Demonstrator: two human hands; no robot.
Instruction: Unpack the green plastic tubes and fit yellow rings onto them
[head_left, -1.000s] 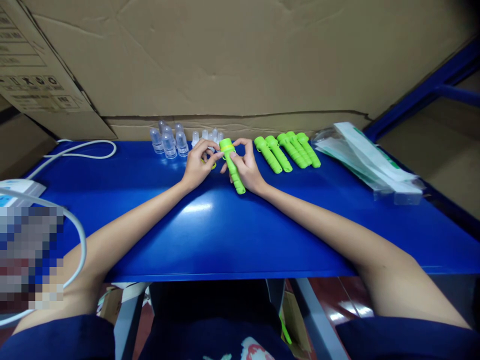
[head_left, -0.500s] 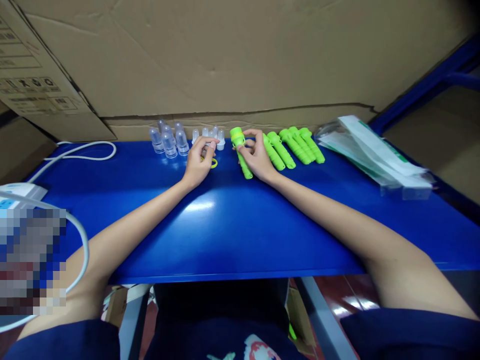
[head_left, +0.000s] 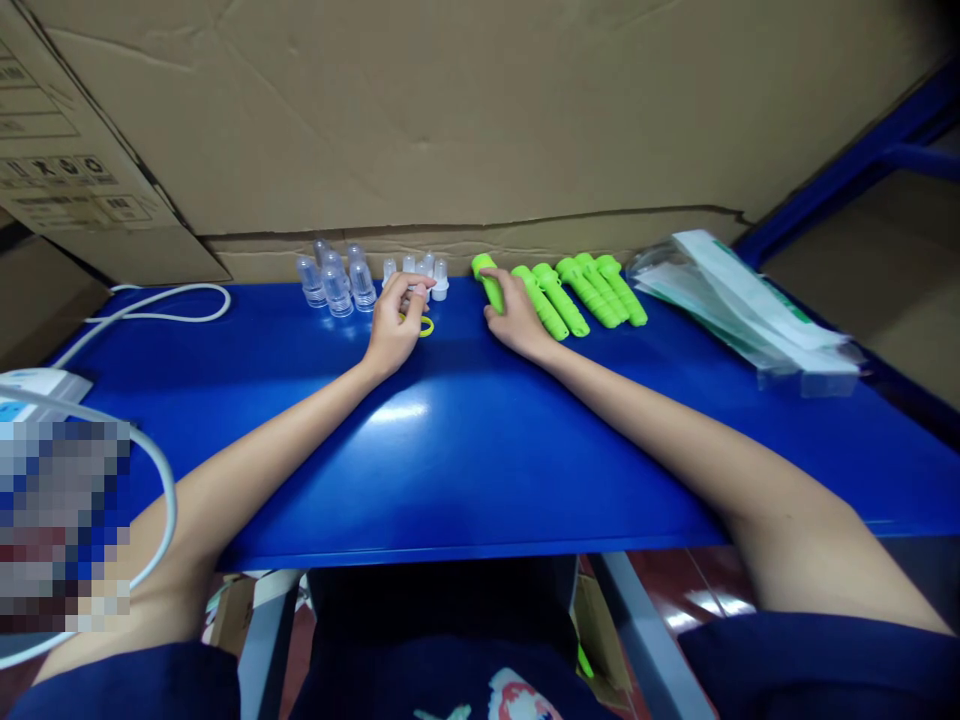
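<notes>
My left hand (head_left: 395, 325) is curled, its thumb and fingertips close together; whatever may be between them is hidden. Close by it stand several small clear domed pieces with white bases (head_left: 440, 281). A yellow ring (head_left: 427, 326) lies on the table just beneath its fingers. At the back of the table, my right hand (head_left: 516, 314) has its index finger and thumb around a bright green flashlight body (head_left: 484, 265), partly covered by the hand. To the right of that hand, more green flashlight bodies (head_left: 551, 308) lie slanted in a row.
Several larger clear domed cups (head_left: 337, 290) stand at the back left of the blue table (head_left: 465, 450). Clear plastic bags with white and green parts (head_left: 757, 300) lie at the right. A white cable (head_left: 169, 480) loops over the left side. Cardboard (head_left: 450, 120) walls the back.
My right hand has shifted the green flashlight body back and slightly right, towards the row, and its lower end no longer shows in front of the hand. My left hand has barely moved.
</notes>
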